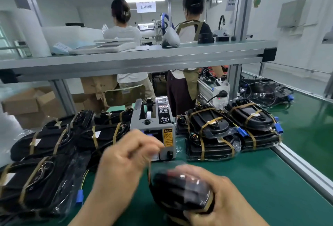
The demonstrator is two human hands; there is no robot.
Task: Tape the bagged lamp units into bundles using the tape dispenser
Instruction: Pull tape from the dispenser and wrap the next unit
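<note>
Bench view, head cam. L hand: I am curling the fingers and pinching a brownish tape strip just in front of the tape dispenser. Motion blur is hiding the exact pinch pt. R hand: I am gripping the bagged lamp unit, fingers wrapped round its R side, near the front edge of the green worktop. I cannot tell whether it is resting on the mat or lifted. The strip is running from my L fingers down to the unit's L side. The dispenser is standing mid-worktop, toward the back edge. L taped bundles are lying toward the L edge, R taped bundles toward the R edge.
</note>
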